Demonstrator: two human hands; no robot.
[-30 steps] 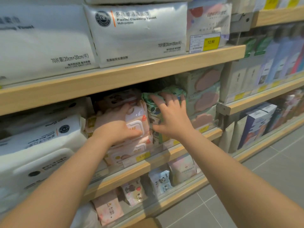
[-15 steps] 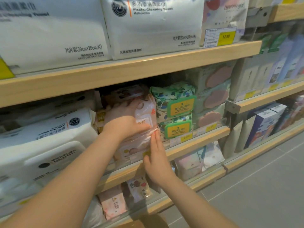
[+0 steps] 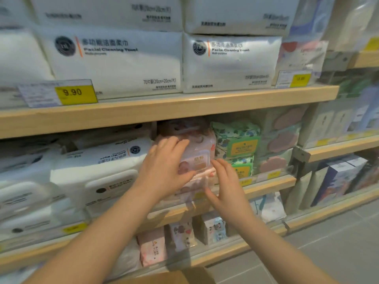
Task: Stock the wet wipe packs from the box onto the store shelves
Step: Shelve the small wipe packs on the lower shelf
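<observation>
A stack of pink wet wipe packs (image 3: 200, 154) stands on the middle wooden shelf (image 3: 266, 182). My left hand (image 3: 166, 167) lies flat over the front of the top pink pack, fingers spread. My right hand (image 3: 222, 187) touches the pack's right edge with straight fingers. Green leafy wipe packs (image 3: 238, 140) stand right beside the pink stack. A corner of the cardboard box (image 3: 164, 278) shows at the bottom edge.
Large white facial towel packs (image 3: 123, 60) fill the upper shelf, with a 9.90 price tag (image 3: 74, 92). White baby wipe packs (image 3: 92, 173) sit left of the pink stack. Small packs (image 3: 152, 245) line the lower shelf. Grey tiled floor (image 3: 328, 253) lies at right.
My right hand rose from below the shelf edge to the pink pack's right side. My left hand stayed on the pack. The view tilted upward.
</observation>
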